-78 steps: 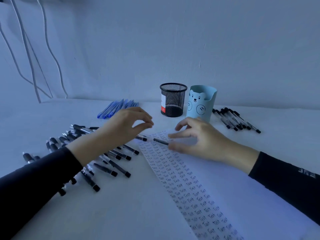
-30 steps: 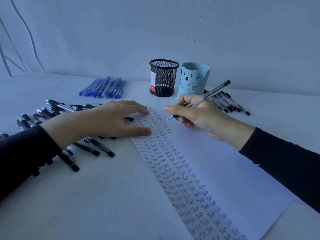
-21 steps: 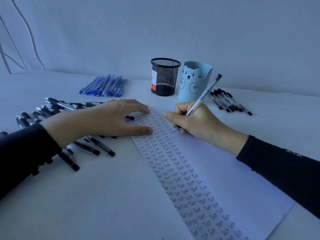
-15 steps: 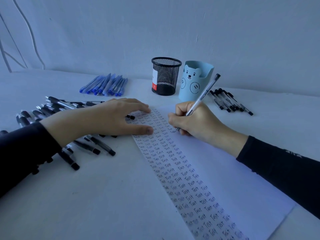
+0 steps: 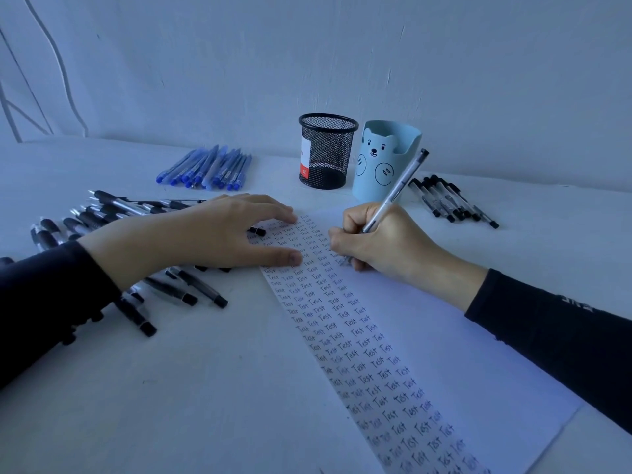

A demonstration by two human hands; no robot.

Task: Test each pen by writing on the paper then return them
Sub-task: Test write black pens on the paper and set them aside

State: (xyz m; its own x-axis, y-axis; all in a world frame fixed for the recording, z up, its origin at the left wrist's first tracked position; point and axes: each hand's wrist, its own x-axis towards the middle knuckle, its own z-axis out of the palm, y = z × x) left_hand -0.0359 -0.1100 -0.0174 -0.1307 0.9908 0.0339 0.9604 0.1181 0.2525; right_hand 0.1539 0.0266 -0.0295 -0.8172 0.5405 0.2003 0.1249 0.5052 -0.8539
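A white paper sheet (image 5: 444, 343) lies on the table, its left strip filled with rows of the handwritten word "Test". My right hand (image 5: 383, 244) grips a clear black-tipped pen (image 5: 398, 186) in a writing hold, its tip touching the paper at the right edge of the written rows. My left hand (image 5: 212, 234) lies flat, fingers straight, pressing on the paper's upper left corner. Under and to the left of it lies a pile of black pens (image 5: 102, 213).
A black mesh pen cup (image 5: 327, 150) and a light blue bear cup (image 5: 384, 159) stand at the back. Several blue pens (image 5: 208, 167) lie at the back left. Several more black pens (image 5: 451, 198) lie right of the cups. White wall behind.
My right hand took a pen from near the left pile, turned it into a writing hold and lowered its tip onto the paper. My left hand came down flat on the sheet.
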